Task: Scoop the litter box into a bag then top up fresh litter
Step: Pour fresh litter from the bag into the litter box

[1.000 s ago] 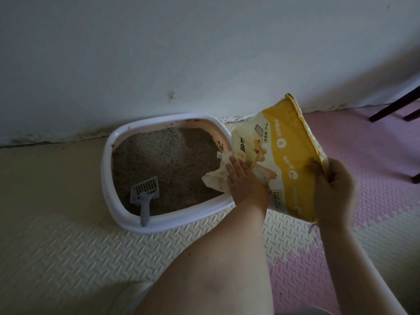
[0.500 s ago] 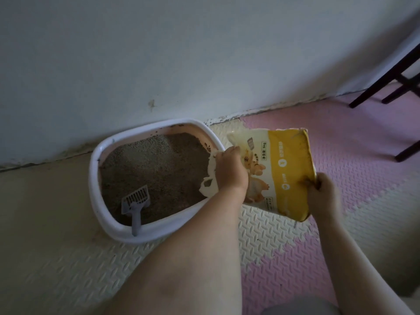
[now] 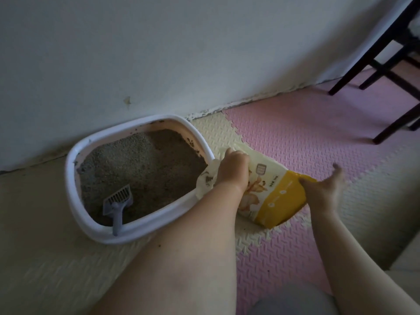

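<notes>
- Since half a second ago the litter bag (image 3: 275,201) has come down from its raised tilt and now lies on its side on the floor, and my right hand (image 3: 322,187) has let go of its bottom corner.
- Floor: embossed foam mat tiles, cream ones (image 3: 56,258) under the litter box (image 3: 75,196) and pink ones (image 3: 306,137) to the right, joined by a toothed seam.
- A pale wall (image 3: 159,53) runs behind, scuffed and flaking along its base; dark furniture legs (image 3: 372,57) stand on the pink tiles at the upper right.
- The white-rimmed litter box sits against the wall, filled with grey-brown litter (image 3: 147,164).
- A grey slotted scoop (image 3: 117,201) lies in the near corner, its handle resting on the rim.
- The bag lies just right of the box, its crumpled cream mouth touching the rim and its yellow bottom end pointing away from the box.
- My left hand (image 3: 235,169) reaches across the box's right edge, fingers curled and gripping the bag near its mouth.
- My right hand is blurred, fingers spread and straight, the thumb side at the bag's yellow end; it holds nothing.
</notes>
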`<state>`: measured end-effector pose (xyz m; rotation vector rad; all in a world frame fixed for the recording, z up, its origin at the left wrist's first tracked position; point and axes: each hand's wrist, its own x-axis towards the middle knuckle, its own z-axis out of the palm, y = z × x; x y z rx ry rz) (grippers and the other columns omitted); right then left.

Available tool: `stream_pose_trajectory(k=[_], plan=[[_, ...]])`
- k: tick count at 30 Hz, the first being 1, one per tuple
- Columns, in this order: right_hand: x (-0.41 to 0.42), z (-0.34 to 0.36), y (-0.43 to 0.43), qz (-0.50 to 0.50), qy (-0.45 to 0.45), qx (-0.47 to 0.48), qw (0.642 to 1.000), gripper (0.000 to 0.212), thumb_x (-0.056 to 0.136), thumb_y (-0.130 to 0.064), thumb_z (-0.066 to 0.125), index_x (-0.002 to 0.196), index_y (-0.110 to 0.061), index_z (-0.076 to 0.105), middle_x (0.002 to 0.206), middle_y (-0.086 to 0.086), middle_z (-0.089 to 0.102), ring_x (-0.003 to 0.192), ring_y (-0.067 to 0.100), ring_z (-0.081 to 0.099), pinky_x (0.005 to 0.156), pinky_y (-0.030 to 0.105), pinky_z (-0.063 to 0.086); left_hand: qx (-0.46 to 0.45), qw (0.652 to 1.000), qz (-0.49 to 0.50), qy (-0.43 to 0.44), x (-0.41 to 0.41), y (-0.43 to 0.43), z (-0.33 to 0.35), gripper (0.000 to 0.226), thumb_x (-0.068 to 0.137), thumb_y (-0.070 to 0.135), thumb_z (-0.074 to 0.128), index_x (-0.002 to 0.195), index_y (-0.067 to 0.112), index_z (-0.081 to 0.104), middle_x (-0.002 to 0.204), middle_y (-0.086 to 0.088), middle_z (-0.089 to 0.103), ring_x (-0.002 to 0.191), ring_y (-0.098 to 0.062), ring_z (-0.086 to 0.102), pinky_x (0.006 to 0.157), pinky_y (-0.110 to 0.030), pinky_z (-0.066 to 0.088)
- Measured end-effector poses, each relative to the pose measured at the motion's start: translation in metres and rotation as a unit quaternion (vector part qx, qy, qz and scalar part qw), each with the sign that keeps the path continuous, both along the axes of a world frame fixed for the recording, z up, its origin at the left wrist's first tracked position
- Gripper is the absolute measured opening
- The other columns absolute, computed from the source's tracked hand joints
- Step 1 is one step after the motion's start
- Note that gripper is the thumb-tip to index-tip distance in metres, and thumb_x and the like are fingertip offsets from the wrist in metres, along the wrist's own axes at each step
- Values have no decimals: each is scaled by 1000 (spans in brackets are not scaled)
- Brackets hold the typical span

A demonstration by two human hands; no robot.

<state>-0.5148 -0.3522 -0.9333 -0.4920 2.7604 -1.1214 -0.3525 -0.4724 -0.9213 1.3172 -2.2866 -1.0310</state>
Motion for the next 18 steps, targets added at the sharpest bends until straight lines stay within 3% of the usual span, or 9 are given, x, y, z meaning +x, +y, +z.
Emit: stream_pose_trajectory(k=[2, 4, 6, 10, 13, 18], plan=[[11, 16, -14, 141, 126, 56, 980, 83, 72, -10, 77, 143, -16, 34, 144, 8, 40, 133, 25, 35, 109, 44, 33, -23, 999, -29, -28, -5, 2, -1, 24, 89, -3, 43, 104, 0, 62, 115, -14, 50, 98, -27, 54, 89, -32, 46], [27, 20, -32, 286, 135, 83, 945, 83, 76, -8, 74, 146, -20, 32, 148, 1, 37, 136, 20, 32, 112, 40, 30, -40, 996, -66, -40, -10, 4, 1, 29, 90, -2, 46, 114, 1, 62, 118, -16, 51, 105, -28, 52, 92, -35, 46], [34, 8, -47, 364, 120, 105, 918, 81, 80, -8, 71, 147, -26, 30, 151, -4, 34, 139, 16, 30, 114, 37, 28, -52, 994, -88, -46, -11, 7, -1, 32, 93, 1, 47, 123, 3, 59, 123, -16, 50, 115, -28, 49, 98, -36, 44], [36, -10, -68, 420, 109, 127, 892, 68, 85, -3, 63, 142, -32, 40, 145, -6, 44, 134, 16, 36, 106, 33, 31, -47, 994, -97, -36, -8, 3, -11, 34, 95, 8, 46, 128, 7, 57, 128, -13, 48, 117, -27, 50, 99, -34, 42], [38, -18, -74, 442, 99, 121, 883, 45, 87, -12, 63, 129, -26, 54, 129, -5, 57, 121, 19, 49, 99, 33, 39, -67, 993, -97, -3, -4, -3, -12, 34, 94, 5, 45, 124, 9, 59, 125, -12, 54, 117, -25, 52, 96, -32, 43], [43, -21, -75, 406, 82, 80, 907, 14, 89, -20, 63, 103, -21, 66, 111, -6, 63, 102, 14, 56, 80, 28, 42, -50, 994, -80, 54, 2, -5, -13, 21, 93, 2, 40, 106, 11, 55, 118, -4, 51, 101, -21, 54, 78, -30, 44]])
